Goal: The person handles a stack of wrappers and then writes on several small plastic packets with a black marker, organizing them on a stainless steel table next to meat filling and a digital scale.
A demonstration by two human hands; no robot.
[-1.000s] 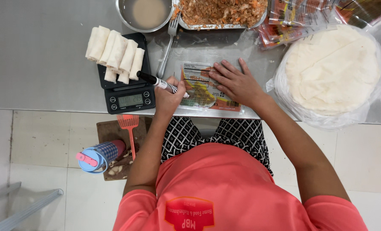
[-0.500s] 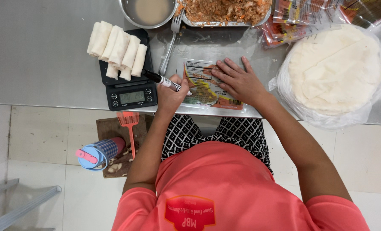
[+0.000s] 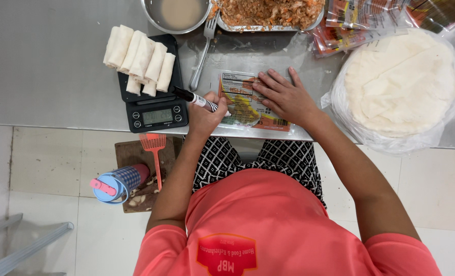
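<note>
while left hand (image 3: pixel 205 116) grips marker (image 3: pixel 194 98), tip toward packet (image 3: pixel 248 102), cap end toward scale (image 3: pixel 153 105); right hand (image 3: pixel 284 96) flat, open on packet

My left hand (image 3: pixel 207 115): closed round a black-and-white marker (image 3: pixel 197 98), whose cap end juts toward the scale (image 3: pixel 153 105) just beside it.
My right hand (image 3: pixel 286 97): flat on the printed packet (image 3: pixel 245 99), which lies at the table's near edge.
Left of me: bare steel table (image 3: pixel 49 66), wide open past the rolls (image 3: pixel 138 59) stacked on the scale.
Ahead: a fork (image 3: pixel 203 53) lies just beside the scale; bowl (image 3: pixel 176 14) and filling tray (image 3: pixel 271 13) line the far side.
Right: the bagged stack of wrappers (image 3: pixel 401 87) blocks that side, with packets (image 3: pixel 370 18) behind it.
Between packet and tray: a smeared open strip.
</note>
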